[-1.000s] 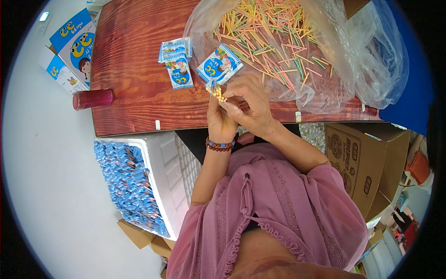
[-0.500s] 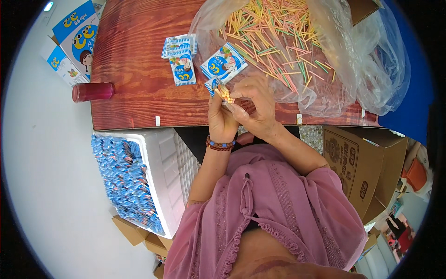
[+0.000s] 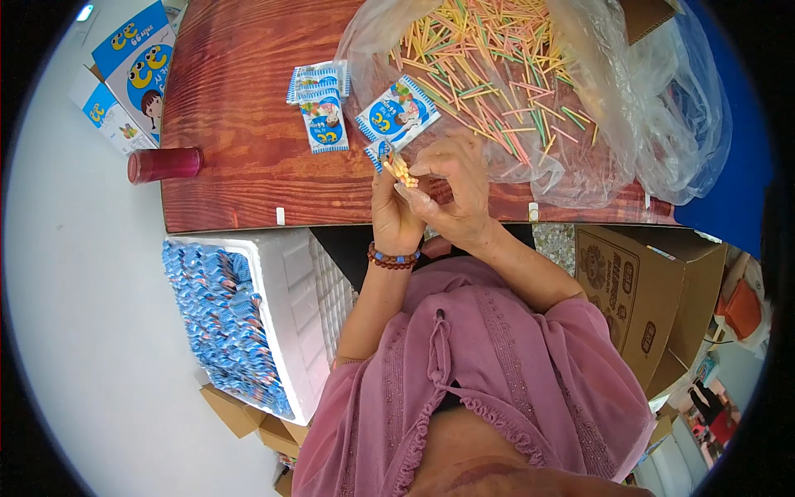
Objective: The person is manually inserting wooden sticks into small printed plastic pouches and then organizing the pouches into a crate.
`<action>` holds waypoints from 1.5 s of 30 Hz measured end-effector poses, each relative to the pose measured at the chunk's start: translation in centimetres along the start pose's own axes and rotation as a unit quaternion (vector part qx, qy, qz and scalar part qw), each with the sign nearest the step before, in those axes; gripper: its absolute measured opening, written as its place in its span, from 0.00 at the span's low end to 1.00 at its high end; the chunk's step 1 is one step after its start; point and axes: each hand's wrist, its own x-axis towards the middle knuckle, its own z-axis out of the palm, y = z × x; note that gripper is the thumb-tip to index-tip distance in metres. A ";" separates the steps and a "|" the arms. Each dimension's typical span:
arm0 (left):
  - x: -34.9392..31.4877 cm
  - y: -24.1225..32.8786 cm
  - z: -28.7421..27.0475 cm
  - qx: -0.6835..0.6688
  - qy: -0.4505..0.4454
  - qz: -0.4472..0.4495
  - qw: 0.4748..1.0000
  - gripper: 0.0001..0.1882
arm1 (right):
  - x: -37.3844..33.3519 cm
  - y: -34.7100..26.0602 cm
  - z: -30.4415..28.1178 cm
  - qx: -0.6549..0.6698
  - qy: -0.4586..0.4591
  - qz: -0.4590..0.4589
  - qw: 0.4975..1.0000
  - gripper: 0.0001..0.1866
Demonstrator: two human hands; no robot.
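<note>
Close to the table's front edge, my left hand (image 3: 396,222) is closed on a small blue-and-white packet (image 3: 378,154). A bundle of thin pale-yellow candy sticks (image 3: 401,170) pokes out of it toward me. My right hand (image 3: 464,189) meets it from the right, thumb and forefinger pinching at the ends of the sticks; its other fingers curl behind. Just beyond my hands lies a flat blue-and-white packet (image 3: 399,111). Several similar packets (image 3: 324,123) overlap to its left. Farther off, a heap of coloured candy sticks (image 3: 480,45) lies on a clear plastic bag (image 3: 609,132).
A reddish translucent cup (image 3: 166,164) lies at the left edge of the wooden table (image 3: 240,99). Printed cartons (image 3: 137,74) stand beyond it. Below left is a white foam box (image 3: 290,282) full of blue packets. An open cardboard box (image 3: 633,290) stands at right.
Hardly anything differs. My right thumb and fingers have shifted very slightly at the stick ends; the packet stays in my left hand.
</note>
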 end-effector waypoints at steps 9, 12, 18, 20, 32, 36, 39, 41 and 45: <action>-0.2 -0.4 0.7 0.025 0.034 0.022 0.999 0.08 | -0.1 -0.1 0.1 0.012 -0.010 0.025 1.000 0.20; -0.3 -0.5 0.8 0.015 0.022 0.008 1.000 0.07 | -0.3 0.1 0.3 0.003 -0.012 0.014 1.000 0.21; -0.1 -0.4 0.9 0.030 -0.008 0.003 1.000 0.09 | 0.1 -0.2 0.1 0.007 0.000 0.001 1.000 0.20; -0.3 -0.4 1.2 0.031 -0.005 -0.001 0.999 0.09 | 0.2 0.0 -0.1 -0.002 -0.003 -0.015 1.000 0.20; 0.2 -0.6 1.5 0.081 0.010 0.031 0.996 0.11 | 1.8 0.6 -0.7 -0.029 -0.060 -0.038 0.997 0.15; 0.3 -0.6 2.3 0.094 0.036 0.043 0.994 0.12 | 0.8 1.5 -0.9 -0.016 -0.073 -0.023 0.997 0.11; 0.4 -0.4 2.2 0.093 0.021 0.054 0.994 0.12 | 0.5 1.8 -1.1 -0.004 -0.088 -0.013 0.996 0.10; 0.4 -0.5 2.3 0.106 0.029 0.076 0.991 0.12 | 0.4 1.9 -1.2 0.008 -0.091 0.005 0.996 0.10; 0.5 -0.6 2.4 0.098 0.038 0.100 0.989 0.13 | -0.1 1.5 -1.2 0.081 -0.055 0.210 0.973 0.12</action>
